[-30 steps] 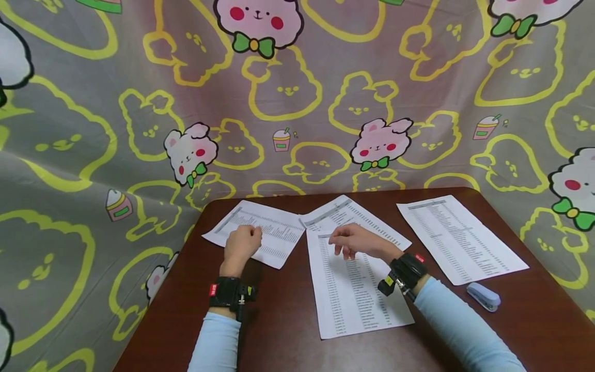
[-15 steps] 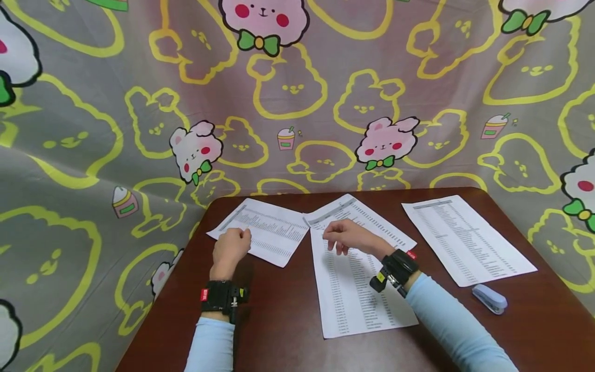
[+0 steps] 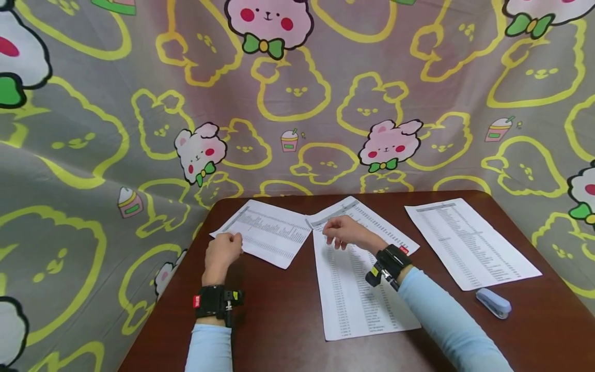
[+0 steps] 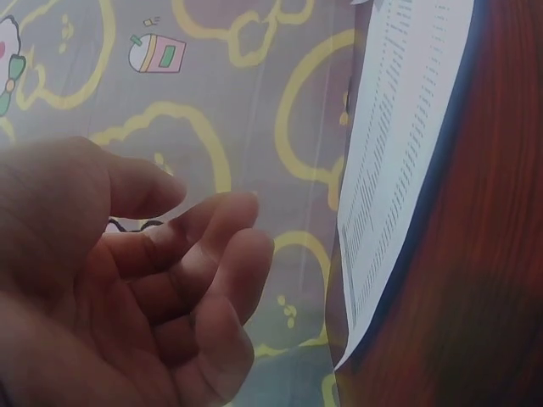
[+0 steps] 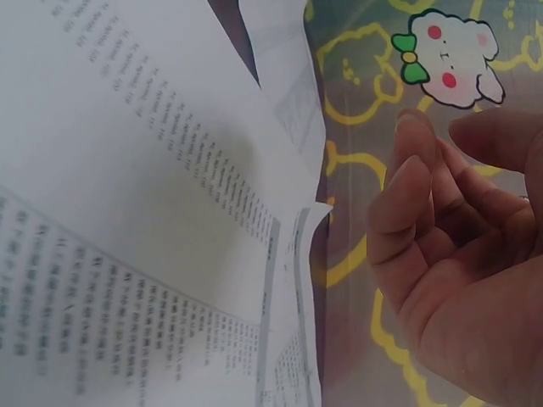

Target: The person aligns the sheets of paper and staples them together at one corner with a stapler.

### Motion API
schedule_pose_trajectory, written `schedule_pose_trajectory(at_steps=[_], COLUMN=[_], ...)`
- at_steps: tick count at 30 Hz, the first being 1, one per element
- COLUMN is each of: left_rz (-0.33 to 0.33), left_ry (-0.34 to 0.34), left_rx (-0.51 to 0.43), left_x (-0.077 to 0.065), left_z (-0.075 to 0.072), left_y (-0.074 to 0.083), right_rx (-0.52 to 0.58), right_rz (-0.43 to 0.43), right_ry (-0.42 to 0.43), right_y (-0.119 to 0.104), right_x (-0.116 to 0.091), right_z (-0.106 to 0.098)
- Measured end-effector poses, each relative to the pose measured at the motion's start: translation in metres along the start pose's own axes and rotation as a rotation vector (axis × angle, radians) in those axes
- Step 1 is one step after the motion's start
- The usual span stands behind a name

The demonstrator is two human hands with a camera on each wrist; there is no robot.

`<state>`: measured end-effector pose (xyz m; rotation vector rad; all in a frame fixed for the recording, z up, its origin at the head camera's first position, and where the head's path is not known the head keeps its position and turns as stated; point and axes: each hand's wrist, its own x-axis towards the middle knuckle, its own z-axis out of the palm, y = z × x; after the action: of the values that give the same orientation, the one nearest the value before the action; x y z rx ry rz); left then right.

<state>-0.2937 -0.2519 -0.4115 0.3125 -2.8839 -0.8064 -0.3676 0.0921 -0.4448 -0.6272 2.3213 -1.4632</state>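
In the head view my left hand (image 3: pixel 222 253) hovers by the near left corner of the left printed sheet (image 3: pixel 274 235). The left wrist view shows its fingers (image 4: pixel 225 280) loosely curled with nothing between them. My right hand (image 3: pixel 350 231) hangs over the upper part of the middle sheet (image 3: pixel 344 305), which overlaps another printed sheet (image 3: pixel 372 219) behind it. Seen from the right wrist, that hand's fingers (image 5: pixel 403 203) are also loosely bent and hold nothing, and its shadow falls on the paper.
A fourth printed sheet (image 3: pixel 469 245) lies at the right, with a light purple stapler (image 3: pixel 494 303) just in front of it. All rest on a dark brown table (image 3: pixel 274 330). A cartoon-patterned cloth (image 3: pixel 325 103) hangs behind and along the sides.
My left hand has drawn left and slightly back, off the left sheet. The right hand has shifted slightly left over the middle sheet. The papers and stapler stay put while the view turns slightly.
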Motion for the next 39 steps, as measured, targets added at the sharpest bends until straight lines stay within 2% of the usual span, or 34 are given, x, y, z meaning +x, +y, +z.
schedule_pose_trajectory(at_steps=[8,13,21,28,39], left_rz=[-0.084,-0.103,-0.166,-0.193,-0.254], left_ry=[-0.024,-0.025,-0.065,-0.074,-0.126], left_rx=[-0.008,-0.018,-0.105,-0.176,-0.174], left_x=[0.001,0.000,0.001,0.003,0.008], left_z=[0.002,0.003,0.013,0.023,0.036], left_y=[-0.011,-0.016,-0.021,-0.022,-0.021], right_rx=[-0.067,-0.075,-0.109,-0.143,-0.179], right_rz=[0.005,0.016,0.058,0.041,0.057], right_ry=[0.031,0.038,0.037,0.043,0.035], right_y=[-0.006,-0.010,-0.012,-0.009,-0.009], right_x=[0.013,0.019,0.029,0.041,0.057], right_z=[0.001,0.003,0.008,0.010,0.016])
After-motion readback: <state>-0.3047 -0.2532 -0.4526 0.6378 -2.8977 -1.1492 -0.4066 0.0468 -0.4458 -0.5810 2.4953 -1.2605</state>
